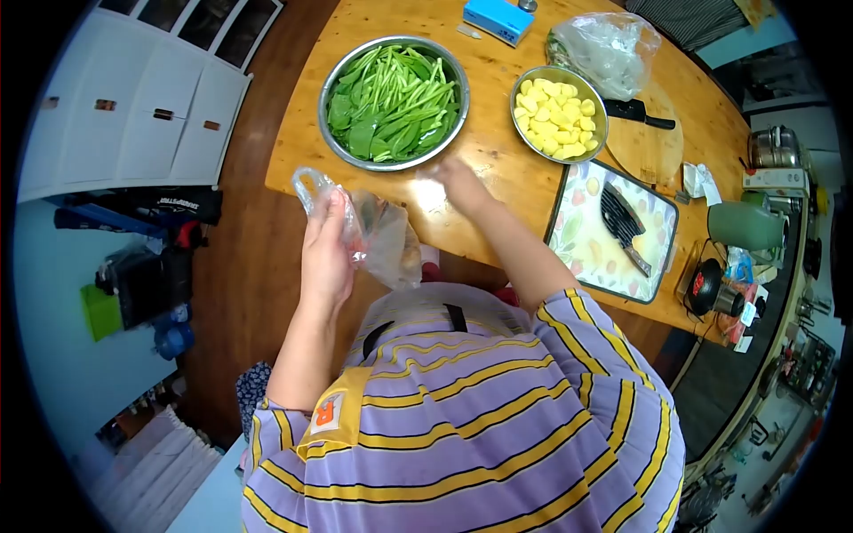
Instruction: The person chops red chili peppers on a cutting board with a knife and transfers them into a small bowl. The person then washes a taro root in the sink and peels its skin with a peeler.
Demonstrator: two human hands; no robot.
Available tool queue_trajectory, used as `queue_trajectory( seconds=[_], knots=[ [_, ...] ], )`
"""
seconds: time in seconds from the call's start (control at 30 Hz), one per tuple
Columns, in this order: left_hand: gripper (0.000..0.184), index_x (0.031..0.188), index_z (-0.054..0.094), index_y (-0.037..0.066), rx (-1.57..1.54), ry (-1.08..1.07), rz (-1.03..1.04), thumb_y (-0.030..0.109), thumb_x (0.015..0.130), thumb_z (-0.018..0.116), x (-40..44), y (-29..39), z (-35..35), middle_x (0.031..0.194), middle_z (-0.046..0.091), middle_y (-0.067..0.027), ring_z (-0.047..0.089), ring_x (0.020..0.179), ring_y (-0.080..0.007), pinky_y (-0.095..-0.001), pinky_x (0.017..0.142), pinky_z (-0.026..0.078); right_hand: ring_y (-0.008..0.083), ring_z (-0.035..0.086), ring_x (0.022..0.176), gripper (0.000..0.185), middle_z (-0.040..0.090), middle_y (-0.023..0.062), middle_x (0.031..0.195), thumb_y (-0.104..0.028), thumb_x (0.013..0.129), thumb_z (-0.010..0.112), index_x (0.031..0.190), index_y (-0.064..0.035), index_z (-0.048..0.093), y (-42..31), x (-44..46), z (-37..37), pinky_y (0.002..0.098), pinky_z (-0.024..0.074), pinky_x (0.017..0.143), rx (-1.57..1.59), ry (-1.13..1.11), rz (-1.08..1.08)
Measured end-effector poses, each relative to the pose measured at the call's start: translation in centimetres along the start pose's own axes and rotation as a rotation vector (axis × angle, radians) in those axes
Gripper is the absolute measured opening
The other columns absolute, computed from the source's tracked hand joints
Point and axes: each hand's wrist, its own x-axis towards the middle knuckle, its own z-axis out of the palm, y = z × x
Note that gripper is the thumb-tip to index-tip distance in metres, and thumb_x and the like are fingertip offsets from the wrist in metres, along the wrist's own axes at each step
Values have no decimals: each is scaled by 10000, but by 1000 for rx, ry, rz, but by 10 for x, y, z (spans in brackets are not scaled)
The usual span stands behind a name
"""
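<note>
My left hand (329,244) is closed around the top of a clear plastic bag (386,240) and holds it up off the table's near left edge. Something brownish shows low inside the bag, but I cannot make out what. My right hand (458,180) is over the table just below the steel bowl (391,166), its fingers smeared by motion. Leafy green vegetables (391,107) with long stems fill that bowl. To its right, a smaller steel bowl (514,115) holds peeled yellow potato pieces (555,115).
On the right, a black-bladed knife (622,222) lies on a patterned cutting board (582,240). Behind it are a round wooden board (653,160), another black knife (635,113) and a clear bag (613,53). A blue box (498,19) sits at the back.
</note>
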Motion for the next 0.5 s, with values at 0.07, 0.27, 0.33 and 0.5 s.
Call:
queue_trajectory(
  seconds=[0.07, 0.27, 0.33, 0.5],
  knots=[
    [199, 1130, 586, 129, 16, -11, -13, 314, 1081, 529, -1, 4, 2, 790, 522, 36, 444, 603, -65, -237, 536, 382, 370, 576, 926, 156, 559, 190, 895, -116, 947, 600, 1044, -50, 703, 12, -20, 0, 433, 477, 870, -141, -281, -255],
    [399, 1321, 592, 54, -11, -150, -39, 364, 1071, 556, 8, -12, -8, 1009, 592, 9, 531, 778, -80, -252, 618, 454, 322, 590, 928, 441, 565, 164, 946, -2, 939, 544, 1302, -190, 711, 42, -73, -96, 402, 493, 844, -413, -93, -156],
    [424, 1352, 576, 50, -10, -138, -53, 366, 1070, 557, 7, -17, -2, 1049, 600, -2, 539, 785, -85, -255, 622, 466, 339, 589, 945, 444, 567, 183, 1004, -23, 984, 501, 1366, -181, 661, 39, -66, -114, 416, 488, 861, -513, 196, 37],
    [480, 1443, 513, 48, 12, -119, -16, 354, 1075, 548, 9, -16, 15, 1204, 617, -34, 599, 867, -114, -281, 679, 525, 375, 591, 937, 328, 596, 209, 1005, -86, 1015, 505, 1301, -111, 663, 23, -27, -51, 451, 499, 882, -470, 324, -14]
  ],
)
